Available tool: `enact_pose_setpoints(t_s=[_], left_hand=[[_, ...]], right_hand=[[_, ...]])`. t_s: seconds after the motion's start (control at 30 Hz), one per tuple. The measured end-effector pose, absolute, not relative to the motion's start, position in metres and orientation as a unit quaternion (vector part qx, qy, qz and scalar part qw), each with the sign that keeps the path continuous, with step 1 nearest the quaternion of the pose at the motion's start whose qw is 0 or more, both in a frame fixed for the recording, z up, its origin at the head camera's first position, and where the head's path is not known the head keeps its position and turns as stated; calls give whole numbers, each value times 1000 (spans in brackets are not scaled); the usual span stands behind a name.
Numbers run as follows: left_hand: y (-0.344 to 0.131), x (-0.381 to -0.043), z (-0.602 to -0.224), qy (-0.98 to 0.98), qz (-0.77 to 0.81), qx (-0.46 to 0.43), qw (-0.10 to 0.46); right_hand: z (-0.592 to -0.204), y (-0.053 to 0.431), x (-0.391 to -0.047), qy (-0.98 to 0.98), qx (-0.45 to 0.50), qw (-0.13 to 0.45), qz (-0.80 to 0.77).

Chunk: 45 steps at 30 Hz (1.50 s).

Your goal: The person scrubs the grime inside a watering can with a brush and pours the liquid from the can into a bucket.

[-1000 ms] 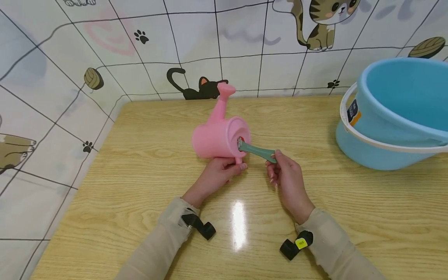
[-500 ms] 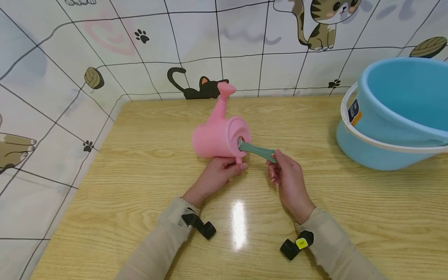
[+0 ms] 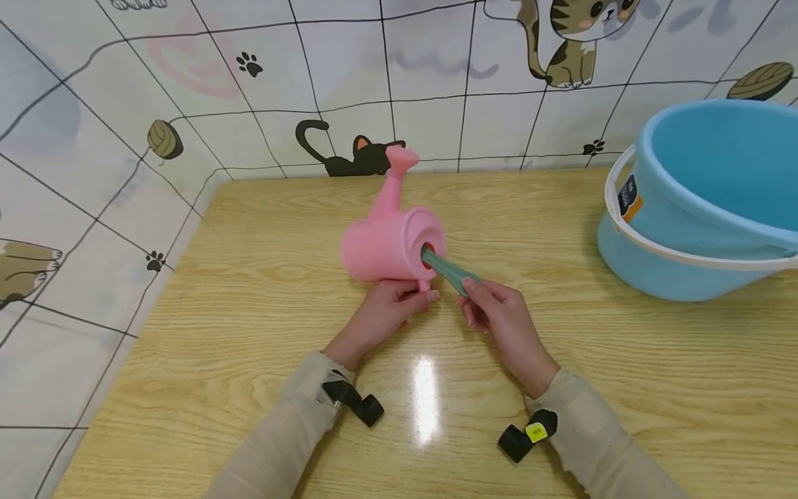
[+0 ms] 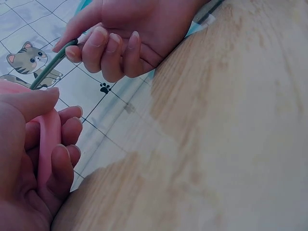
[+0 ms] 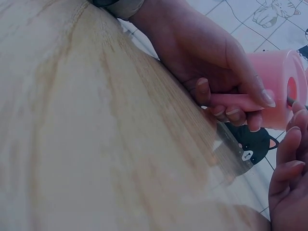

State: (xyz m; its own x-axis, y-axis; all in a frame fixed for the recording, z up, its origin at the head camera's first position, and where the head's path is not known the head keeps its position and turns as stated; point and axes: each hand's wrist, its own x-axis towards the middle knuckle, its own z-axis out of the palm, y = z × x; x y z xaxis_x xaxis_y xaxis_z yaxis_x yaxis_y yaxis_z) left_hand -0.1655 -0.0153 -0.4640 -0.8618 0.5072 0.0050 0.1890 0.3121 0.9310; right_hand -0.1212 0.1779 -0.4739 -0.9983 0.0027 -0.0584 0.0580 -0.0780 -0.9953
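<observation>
A pink watering can (image 3: 377, 249) is held on its side over the table, its round opening facing right and its spout pointing to the wall. My left hand (image 3: 388, 308) grips its handle; in the left wrist view the fingers curl round the pink handle (image 4: 48, 149). With thumb and fingers, my right hand (image 3: 508, 329) pinches the end of a green brush (image 3: 450, 269). The brush's far end is inside the can's opening, out of sight, and something red shows at the hole. In the right wrist view, the can's opening (image 5: 293, 89) sits close to the right fingertips.
Two light blue plastic basins or buckets, one with a white handle, form a stack (image 3: 673, 277) at the right of the wooden table (image 3: 249, 333). A wall (image 3: 436, 69) with cat drawings and grid lines stands along the back and left.
My right hand has moved left, toward the can, and the brush has slid deeper into the opening, so its pale bristled end no longer shows. The can and left hand stay put.
</observation>
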Motion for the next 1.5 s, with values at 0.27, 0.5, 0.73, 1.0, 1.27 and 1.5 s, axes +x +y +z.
enact_pose_setpoints(t_s=[0.27, 0.5, 0.73, 1.0, 1.27, 1.5], left_hand=[[-15, -174, -483, 798, 543, 221, 137], [-15, -174, -482, 793, 550, 221, 137], [-14, -169, -467, 790, 555, 216, 146], [-12, -163, -449, 792, 551, 221, 145], [-12, -175, -478, 791, 555, 215, 143], [-12, -176, -481, 792, 553, 221, 134]], right_hand=[[-474, 181, -122, 677, -4, 36, -735], [-474, 181, -124, 652, 29, 27, -757], [-472, 183, -126, 586, 67, 11, -807], [-471, 185, -128, 526, 94, -21, -845], [-472, 184, -128, 601, 64, 8, -796], [-473, 183, -127, 680, 27, 16, -733]])
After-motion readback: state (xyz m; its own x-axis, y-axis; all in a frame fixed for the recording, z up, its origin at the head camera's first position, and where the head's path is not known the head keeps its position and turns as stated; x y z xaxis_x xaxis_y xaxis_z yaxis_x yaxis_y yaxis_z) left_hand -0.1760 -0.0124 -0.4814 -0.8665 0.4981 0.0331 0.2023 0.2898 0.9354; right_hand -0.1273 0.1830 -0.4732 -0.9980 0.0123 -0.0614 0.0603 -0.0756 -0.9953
